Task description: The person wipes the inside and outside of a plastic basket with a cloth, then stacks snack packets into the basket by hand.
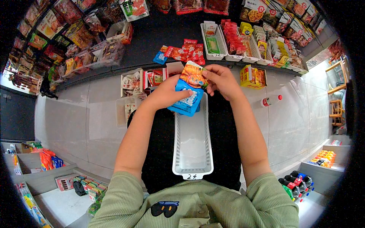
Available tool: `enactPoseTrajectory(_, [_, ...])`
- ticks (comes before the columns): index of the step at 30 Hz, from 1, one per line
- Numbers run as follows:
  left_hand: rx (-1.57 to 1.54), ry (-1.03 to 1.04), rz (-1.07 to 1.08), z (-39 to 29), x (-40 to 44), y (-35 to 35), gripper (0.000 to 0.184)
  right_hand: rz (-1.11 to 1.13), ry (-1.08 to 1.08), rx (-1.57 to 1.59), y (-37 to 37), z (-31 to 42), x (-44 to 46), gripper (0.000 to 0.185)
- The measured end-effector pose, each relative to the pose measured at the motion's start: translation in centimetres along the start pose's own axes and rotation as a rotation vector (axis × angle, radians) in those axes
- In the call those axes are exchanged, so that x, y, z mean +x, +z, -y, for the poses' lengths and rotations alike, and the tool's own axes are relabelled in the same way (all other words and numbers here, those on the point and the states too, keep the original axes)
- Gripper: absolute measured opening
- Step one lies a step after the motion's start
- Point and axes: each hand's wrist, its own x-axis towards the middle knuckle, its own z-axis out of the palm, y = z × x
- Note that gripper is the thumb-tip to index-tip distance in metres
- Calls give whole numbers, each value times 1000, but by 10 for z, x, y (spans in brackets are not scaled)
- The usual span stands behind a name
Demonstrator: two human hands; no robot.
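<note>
My left hand (165,93) grips blue-and-orange snack packets (189,99), its thumb pressed across their front. At their upper right edge, my right hand (221,81) has its thumb and fingers closed on the packet's corner. Just how many packets are stacked there I cannot tell. Below them a long white plastic basket (192,144), marked 24, rests on my lap; its visible floor is bare. Beyond my hands, several red snack packets (193,51) and a blue packet (160,55) lie on the dark shelf edge.
White baskets of packets (213,45) line the shelf at right. Open boxes (131,82) stand on the floor at left, a yellow box (253,77) at right. A red-labelled bottle (271,100) lies on the tiles. Cola bottles (297,181) sit at lower right.
</note>
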Motion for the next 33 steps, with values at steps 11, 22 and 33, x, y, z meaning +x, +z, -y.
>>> enactPoseTrajectory(11, [-72, 44, 12, 13, 5, 2, 45, 1, 7, 15, 0, 0, -1, 17])
enactPoseTrajectory(22, [-35, 44, 5, 12, 4, 2, 46, -2, -10, -48, -3, 0, 0, 19])
enactPoseTrajectory(33, [-79, 52, -3, 17, 6, 2, 42, -11, 1, -100, 0, 3, -3, 23])
